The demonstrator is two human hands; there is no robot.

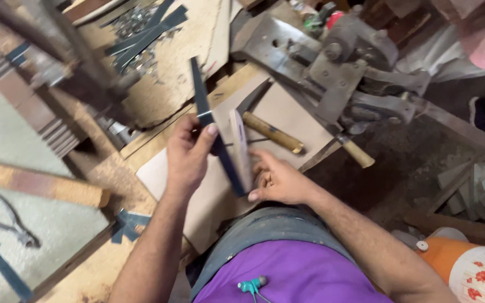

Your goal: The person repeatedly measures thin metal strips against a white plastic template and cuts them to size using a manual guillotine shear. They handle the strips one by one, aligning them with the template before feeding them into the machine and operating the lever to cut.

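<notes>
Head view of a cluttered workshop worktop (113, 174). The left hand (189, 154) is closed around a long dark blue metal strip (209, 120), thumb pressed on its face, holding it tilted so that it runs from above the hand down toward the right hand. The right hand (276, 180) grips the lower edge of a thin flat board (241, 148), held on edge and lying against the strip between the two hands. Just beyond the hands, a hammer with a wooden handle (273, 133) rests on a sheet of cardboard (287, 115); farther beyond and to the right stands a heavy grey metal machine (343, 62). More dark strips (147, 31) lie well beyond the left hand. Pliers (9, 221) lie well to the left of the left hand. An orange container (467, 266) stands to the right of the right arm.
</notes>
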